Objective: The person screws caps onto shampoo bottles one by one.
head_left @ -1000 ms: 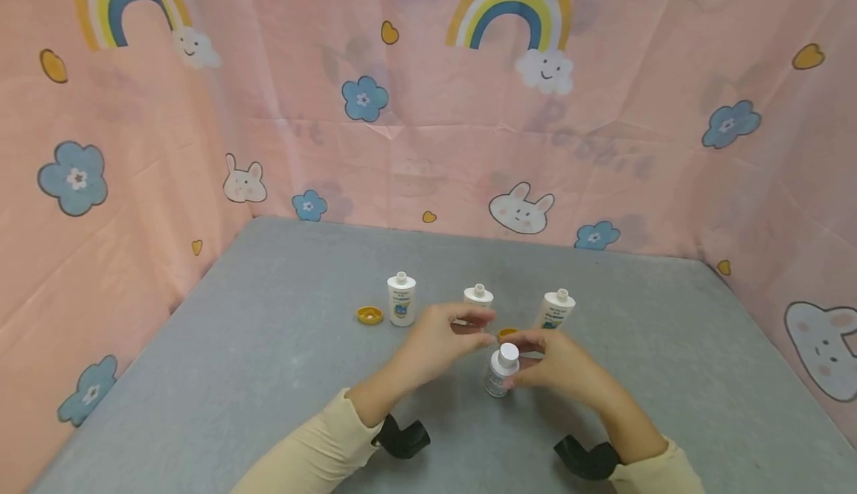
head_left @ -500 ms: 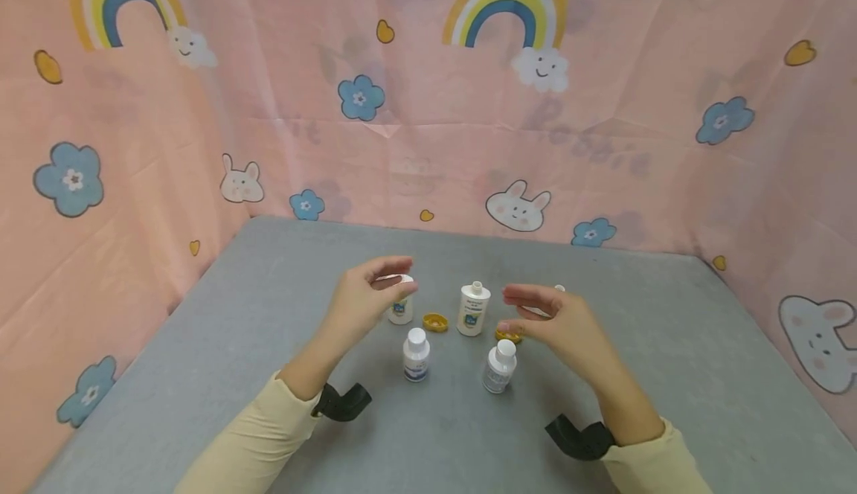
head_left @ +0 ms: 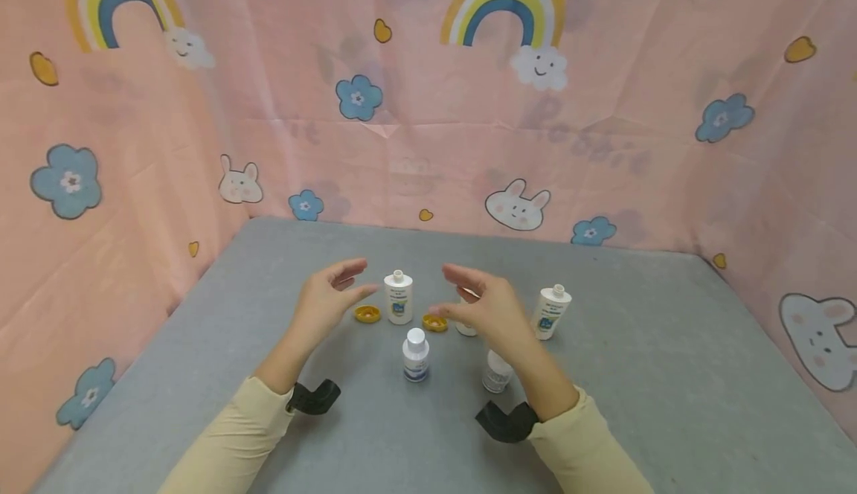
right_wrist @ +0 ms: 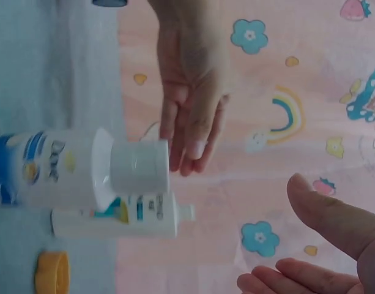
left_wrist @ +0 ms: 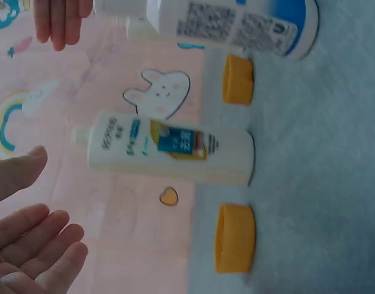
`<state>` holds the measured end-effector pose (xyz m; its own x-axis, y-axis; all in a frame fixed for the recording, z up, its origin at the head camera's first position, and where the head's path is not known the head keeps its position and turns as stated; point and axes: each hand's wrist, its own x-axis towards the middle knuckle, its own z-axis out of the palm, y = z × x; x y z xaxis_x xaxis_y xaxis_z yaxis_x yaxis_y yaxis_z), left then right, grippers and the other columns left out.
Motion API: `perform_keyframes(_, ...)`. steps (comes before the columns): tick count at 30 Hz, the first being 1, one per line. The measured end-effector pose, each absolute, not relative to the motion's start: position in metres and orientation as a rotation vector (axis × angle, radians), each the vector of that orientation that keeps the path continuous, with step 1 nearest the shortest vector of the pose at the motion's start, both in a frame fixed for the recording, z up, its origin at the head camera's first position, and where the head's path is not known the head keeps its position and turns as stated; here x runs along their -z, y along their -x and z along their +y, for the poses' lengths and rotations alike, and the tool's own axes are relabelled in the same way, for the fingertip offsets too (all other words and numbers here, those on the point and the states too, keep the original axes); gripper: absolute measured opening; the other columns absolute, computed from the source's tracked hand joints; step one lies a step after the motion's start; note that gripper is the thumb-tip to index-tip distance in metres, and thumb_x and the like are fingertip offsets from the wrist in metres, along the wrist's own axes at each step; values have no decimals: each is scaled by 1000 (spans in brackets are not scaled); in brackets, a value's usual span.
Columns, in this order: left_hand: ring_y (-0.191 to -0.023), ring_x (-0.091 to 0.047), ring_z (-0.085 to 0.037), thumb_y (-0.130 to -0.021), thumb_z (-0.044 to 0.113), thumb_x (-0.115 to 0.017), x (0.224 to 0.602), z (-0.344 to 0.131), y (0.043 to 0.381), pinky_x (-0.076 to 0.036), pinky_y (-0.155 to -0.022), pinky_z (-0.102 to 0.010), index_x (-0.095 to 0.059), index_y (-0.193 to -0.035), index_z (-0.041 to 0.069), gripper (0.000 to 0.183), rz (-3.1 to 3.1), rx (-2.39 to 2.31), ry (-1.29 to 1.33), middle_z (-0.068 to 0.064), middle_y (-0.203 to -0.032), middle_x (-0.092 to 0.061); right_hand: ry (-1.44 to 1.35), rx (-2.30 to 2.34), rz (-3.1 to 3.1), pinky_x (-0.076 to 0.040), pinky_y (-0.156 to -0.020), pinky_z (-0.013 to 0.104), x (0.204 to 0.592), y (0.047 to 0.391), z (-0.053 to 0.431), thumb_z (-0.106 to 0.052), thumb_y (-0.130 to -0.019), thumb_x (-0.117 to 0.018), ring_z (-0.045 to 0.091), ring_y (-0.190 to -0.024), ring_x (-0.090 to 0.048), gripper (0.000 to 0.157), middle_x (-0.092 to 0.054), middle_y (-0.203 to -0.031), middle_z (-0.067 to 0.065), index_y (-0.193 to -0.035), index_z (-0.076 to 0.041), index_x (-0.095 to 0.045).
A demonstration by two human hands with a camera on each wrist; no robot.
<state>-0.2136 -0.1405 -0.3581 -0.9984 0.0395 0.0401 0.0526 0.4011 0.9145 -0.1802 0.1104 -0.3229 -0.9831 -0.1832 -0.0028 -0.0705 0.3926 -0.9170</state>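
Note:
My left hand [head_left: 324,308] hovers with fingers extended and thumb apart, left of a tall white bottle [head_left: 399,299] with an uncapped narrow neck. A low yellow ring-shaped piece [head_left: 367,314] lies beside that bottle. My right hand [head_left: 492,312] is likewise spread and holds nothing, above another yellow ring-shaped piece [head_left: 434,323]. It partly hides a second tall bottle [head_left: 467,327]. In front stands a small white-capped bottle [head_left: 416,356], marked Dove in the right wrist view. The right forearm covers the top of another small bottle [head_left: 496,373].
A third tall white bottle [head_left: 552,312] stands right of the right hand. The grey tabletop [head_left: 669,375] is bounded at the back and sides by a pink printed cloth [head_left: 428,152]. A black curved piece [head_left: 315,397] sits at each wrist.
Both hands have moved left. The right hand has come away from the front right bottle, which stays upright. The left hand has uncovered the front left bottle and stands left of the tall bottles.

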Motion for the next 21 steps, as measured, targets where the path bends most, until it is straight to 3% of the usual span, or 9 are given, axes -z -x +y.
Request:
perform_keyframes(12,-138,-48,-36,-89,17,-75,380,-156,224,-40,-116,-46,-55,-139,3,55,-2654,1724,47,-14,-146,-54,195,1724,2487,-44,-112,37,335,197,74,-16,-80,-84,23,-138,-51,68,-55,-147,8,-141,-9,-55)
perform_keyframes(21,-134,-53,-36,-86,20,-77,402,-158,233,-41,-113,-51,-56,-139,5,60,-2778,1709,40,-15,-144,-56,126,1695,2494,-43,-113,42,351,208,59,-14,-80,-84,31,-138,-50,71,-53,-147,13,-143,-6,-52)
